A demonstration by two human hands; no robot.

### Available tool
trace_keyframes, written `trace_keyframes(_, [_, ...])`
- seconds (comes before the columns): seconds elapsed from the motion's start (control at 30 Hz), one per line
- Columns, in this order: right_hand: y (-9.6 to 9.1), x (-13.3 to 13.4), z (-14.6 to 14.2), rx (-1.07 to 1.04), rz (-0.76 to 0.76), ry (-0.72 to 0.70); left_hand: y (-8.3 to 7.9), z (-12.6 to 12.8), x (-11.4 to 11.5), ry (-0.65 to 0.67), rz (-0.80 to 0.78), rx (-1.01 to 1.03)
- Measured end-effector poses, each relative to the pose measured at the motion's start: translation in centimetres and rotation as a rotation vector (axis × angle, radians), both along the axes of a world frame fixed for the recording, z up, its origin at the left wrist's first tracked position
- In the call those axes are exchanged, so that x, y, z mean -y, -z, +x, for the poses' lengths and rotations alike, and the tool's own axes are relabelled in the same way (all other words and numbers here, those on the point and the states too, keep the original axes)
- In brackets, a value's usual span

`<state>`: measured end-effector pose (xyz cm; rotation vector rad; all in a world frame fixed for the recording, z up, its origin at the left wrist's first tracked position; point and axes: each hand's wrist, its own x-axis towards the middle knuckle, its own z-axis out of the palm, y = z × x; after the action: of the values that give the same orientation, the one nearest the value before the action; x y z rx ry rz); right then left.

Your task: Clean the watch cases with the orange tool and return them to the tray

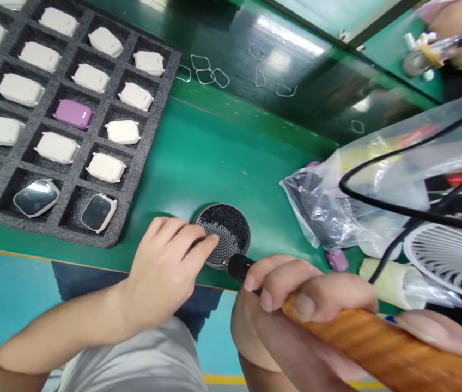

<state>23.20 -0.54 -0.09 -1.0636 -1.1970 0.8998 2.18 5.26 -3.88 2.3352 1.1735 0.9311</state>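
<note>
My right hand is wrapped round an electric screwdriver with an orange wood-patterned body and a black nose. Its tip is at the near right rim of a round screw dish. In the dish, a grey perforated plate is partly covered by many tiny black screws. My left hand is at the dish's left side, thumb over the plate and fingers bent at the rim, seemingly holding it. Its fingertips are partly hidden. Whether the bit carries a screw is too small to tell.
A grey foam tray at the left holds white watch cases, a purple one and two with dark screens. Thin white frames lie behind. Plastic bags, a black cable and a white fan crowd the right.
</note>
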Motion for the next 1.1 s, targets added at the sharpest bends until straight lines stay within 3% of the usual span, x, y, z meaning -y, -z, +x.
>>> trace_keyframes(0.17, [-0.7, -0.1, -1.8, 0.01, -0.021, 0.01, -0.1, -0.6, 0.5, 0.006, -0.044, 0.002])
trace_keyframes(0.33, [0.6, -0.7, -3.5, -0.035, 0.066, 0.13, 0.2, -3.4, 2.6, 0.075, -0.115, -0.094])
trace_keyframes(0.4, [1.5, -0.6, -2.9, -0.017, 0.076, 0.04, 0.7, -4.0, 3.2, 0.109, -0.094, -0.087])
trace_keyframes(0.5, [2.6, -0.4, -1.0, -0.029, -0.061, -0.124, 1.5, -4.3, 3.4, 0.104, -0.066, -0.035])
trace_keyframes(0.63, [3.7, -0.1, 0.6, -0.066, -0.051, -0.14, 1.9, -4.2, 3.3, 0.1, -0.064, 0.006])
trace_keyframes(0.8, [4.7, -0.4, 0.1, -0.046, -0.001, -0.162, 1.9, -4.2, 3.3, 0.074, -0.055, 0.027])
trace_keyframes(1.0, [2.3, -1.5, -1.2, 0.038, 0.008, -0.154, 2.1, -4.0, 3.4, 0.123, -0.044, 0.0])
trace_keyframes(1.1, [0.3, -1.9, -2.3, 0.037, 0.008, -0.055, 2.1, -3.9, 3.2, 0.13, -0.037, -0.011])
